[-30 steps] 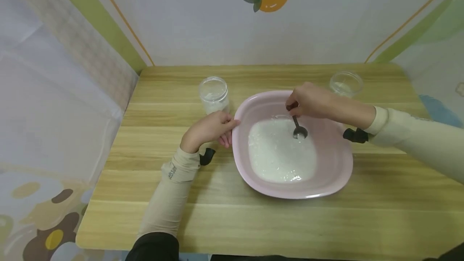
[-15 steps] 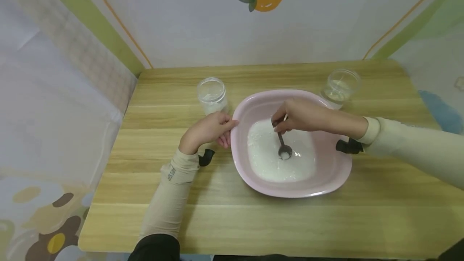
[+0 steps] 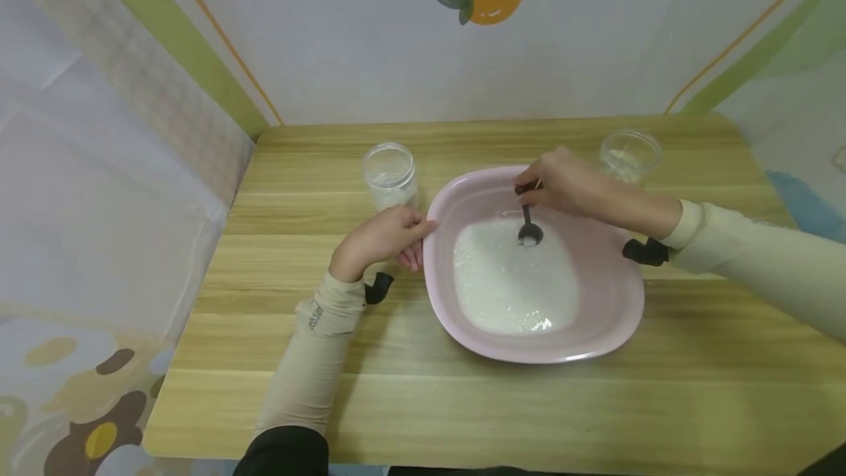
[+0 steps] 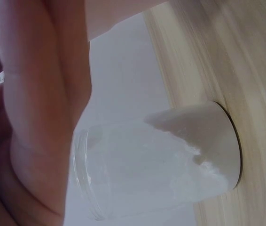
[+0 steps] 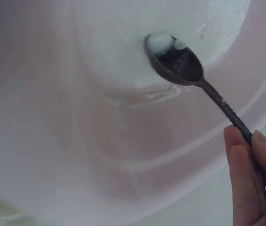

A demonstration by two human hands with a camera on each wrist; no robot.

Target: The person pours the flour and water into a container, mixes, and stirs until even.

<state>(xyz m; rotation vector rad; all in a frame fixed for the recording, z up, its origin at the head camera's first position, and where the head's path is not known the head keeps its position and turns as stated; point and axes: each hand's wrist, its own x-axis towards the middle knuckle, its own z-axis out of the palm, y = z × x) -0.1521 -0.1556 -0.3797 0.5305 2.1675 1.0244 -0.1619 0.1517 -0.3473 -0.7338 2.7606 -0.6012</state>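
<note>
A pink basin (image 3: 611, 314) on the table holds a white, wet-looking mass (image 3: 509, 285). My right hand (image 3: 562, 182) pinches the handle of a dark metal spoon (image 5: 182, 66). The spoon's bowl hangs over the white mass near the far side, with a bit of white stuff in its tip. My left hand (image 3: 383, 237) grips the basin's left rim, thumb on top and fingers outside and below. Just behind that hand stands a clear jar (image 4: 137, 165), partly filled with white powder.
A second clear jar (image 3: 631, 156) stands at the back right, partly hidden behind the right forearm. The wooden table (image 3: 423, 417) carries everything, and a printed cloth (image 3: 370, 42) hangs along its back edge.
The spoon dipped toward the middle of the white mass half a second ago. My right hand has since moved it back toward the far rim. The left hand stays on the basin.
</note>
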